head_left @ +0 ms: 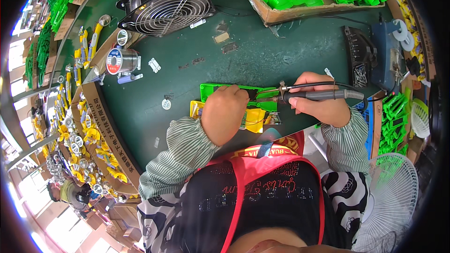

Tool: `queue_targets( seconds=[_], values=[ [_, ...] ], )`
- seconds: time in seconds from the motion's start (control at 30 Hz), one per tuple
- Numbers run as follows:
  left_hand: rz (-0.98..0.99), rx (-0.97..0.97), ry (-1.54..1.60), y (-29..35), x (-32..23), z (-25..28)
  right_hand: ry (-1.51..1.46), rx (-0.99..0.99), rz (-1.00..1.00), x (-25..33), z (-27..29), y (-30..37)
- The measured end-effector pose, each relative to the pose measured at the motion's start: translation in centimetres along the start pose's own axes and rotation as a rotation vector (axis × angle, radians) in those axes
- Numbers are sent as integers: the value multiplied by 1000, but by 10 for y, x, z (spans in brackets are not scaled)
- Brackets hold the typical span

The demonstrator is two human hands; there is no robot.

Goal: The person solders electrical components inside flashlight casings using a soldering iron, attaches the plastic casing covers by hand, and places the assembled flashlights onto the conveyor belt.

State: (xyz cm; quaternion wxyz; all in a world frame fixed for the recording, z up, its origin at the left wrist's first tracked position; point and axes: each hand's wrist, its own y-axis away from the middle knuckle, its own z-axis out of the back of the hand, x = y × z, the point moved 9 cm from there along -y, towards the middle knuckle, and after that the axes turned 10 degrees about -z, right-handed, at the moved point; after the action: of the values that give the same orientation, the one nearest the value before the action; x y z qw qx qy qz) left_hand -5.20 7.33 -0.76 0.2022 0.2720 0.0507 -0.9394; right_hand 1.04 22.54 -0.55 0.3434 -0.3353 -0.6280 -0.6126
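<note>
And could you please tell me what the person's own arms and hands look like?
The left hand and right hand are bare. Loose sleeve covers, finely striped in grey-green and white, gather at the wrists. Higher up, black-and-white patterned sleeves show.

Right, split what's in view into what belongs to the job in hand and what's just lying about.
Belongs to the job: soldering iron in the right hand; green casing and yellow casing at the left hand; probably the wire spool.

Apparently just lying about: white bracket; small pale disc; black fan, standing at the back.
</note>
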Motion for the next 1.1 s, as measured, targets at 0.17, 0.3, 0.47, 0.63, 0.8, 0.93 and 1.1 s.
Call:
queue_targets(
  seconds=[0.17, 0.3, 0.47, 0.63, 0.8, 0.93, 1.1],
  values=[
    [-26, 18, -50, -2, -2, -4, 94, -21, 40, 1, 1, 5],
    [-28, 17, -75, 0, -1, -5, 93, -57, 4, 1, 3, 8],
    [-37, 8, -75, -1, -1, -6, -62, -125, 136, 13, 26, 28],
    [-51, -25, -73, -4, -4, -3, -100, -299, 311, 33, 49, 48],
    [-75, -43, -78, -3, -3, -3, 40, -641, 550, 73, 68, 52],
    [-64, -16, -76, -3, -4, -4, 331, -794, 679, 118, 76, 32],
    [-41, -7, -98, 0, -2, -6, 803, -802, 720, 150, 81, -21]
  ],
)
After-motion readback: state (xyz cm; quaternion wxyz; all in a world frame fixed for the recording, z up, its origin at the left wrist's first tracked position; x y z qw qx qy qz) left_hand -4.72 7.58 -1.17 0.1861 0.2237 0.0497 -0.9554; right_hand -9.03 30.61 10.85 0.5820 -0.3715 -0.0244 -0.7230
